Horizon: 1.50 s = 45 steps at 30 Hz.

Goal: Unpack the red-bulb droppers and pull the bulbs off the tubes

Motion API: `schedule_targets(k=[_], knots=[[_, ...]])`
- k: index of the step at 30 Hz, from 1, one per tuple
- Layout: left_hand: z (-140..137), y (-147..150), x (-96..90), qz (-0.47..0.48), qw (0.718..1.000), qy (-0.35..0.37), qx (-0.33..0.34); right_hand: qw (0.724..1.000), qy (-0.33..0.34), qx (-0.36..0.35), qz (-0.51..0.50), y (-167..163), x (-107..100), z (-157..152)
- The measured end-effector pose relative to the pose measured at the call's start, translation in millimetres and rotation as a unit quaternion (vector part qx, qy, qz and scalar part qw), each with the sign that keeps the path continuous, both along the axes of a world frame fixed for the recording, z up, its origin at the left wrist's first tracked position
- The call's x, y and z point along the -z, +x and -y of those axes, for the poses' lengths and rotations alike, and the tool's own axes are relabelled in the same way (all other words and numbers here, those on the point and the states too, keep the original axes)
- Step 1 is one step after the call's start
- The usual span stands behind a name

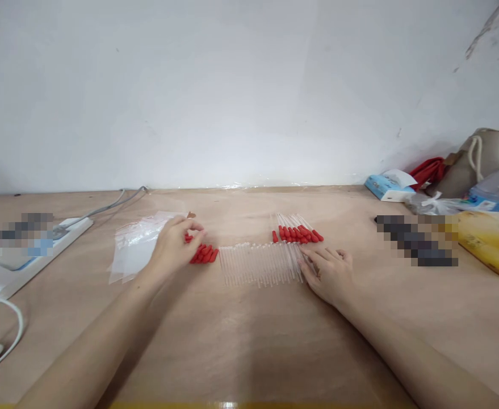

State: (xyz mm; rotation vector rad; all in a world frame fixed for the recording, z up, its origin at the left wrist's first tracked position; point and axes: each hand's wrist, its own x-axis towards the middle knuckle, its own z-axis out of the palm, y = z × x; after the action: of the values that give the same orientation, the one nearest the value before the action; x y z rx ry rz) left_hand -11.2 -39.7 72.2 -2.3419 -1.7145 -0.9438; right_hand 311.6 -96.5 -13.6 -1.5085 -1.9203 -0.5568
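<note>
A row of thin clear glass tubes (260, 264) lies side by side on the wooden table. At its right end, my right hand (328, 272) has thumb and forefinger closed on a glass tube. Left of the row is a small pile of red rubber bulbs (204, 254). Over that pile my left hand (175, 241) is bent, thumb and fingertips drawn together; what they hold, if anything, is hidden. Behind the row lie several glass droppers (298, 230) with red bulbs fitted, bulbs toward me, partly stacked.
Clear plastic bags (136, 244) lie beneath and left of my left forearm. A white power strip (70, 227) with cables is at far left. At right are a blue tissue pack (388, 187), a blurred-out dark object (417, 241), a yellow packet (491, 244) and a grey bag (483, 153).
</note>
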Motion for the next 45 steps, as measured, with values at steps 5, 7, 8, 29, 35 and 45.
schedule_targets(k=[5, 7, 8, 29, 35, 45], knots=[[-6, 67, 12.8, -0.084, 0.987, -0.056, 0.126, 1.0, -0.007, -0.003, 0.012, 0, 1, 1], [-16, 92, 17.3, -0.087, 0.984, -0.119, 0.098, 1.0, -0.016, -0.009, 0.011, 1, 1, 1], [-22, 104, 19.2, -0.086, 0.984, -0.134, 0.084, 1.0, -0.022, -0.012, 0.008, 2, 0, 1], [-56, 162, 14.0, -0.05, 0.956, -0.288, -0.017, 0.992, 0.006, -0.012, -0.126, 7, -4, -4], [1, 101, 21.5, -0.022, 0.986, -0.089, 0.14, 0.976, 0.056, -0.02, -0.211, 4, -4, 0], [62, 60, 77.7, 0.004, 0.953, 0.093, 0.288, 0.971, 0.034, -0.234, -0.023, -34, -22, 29]])
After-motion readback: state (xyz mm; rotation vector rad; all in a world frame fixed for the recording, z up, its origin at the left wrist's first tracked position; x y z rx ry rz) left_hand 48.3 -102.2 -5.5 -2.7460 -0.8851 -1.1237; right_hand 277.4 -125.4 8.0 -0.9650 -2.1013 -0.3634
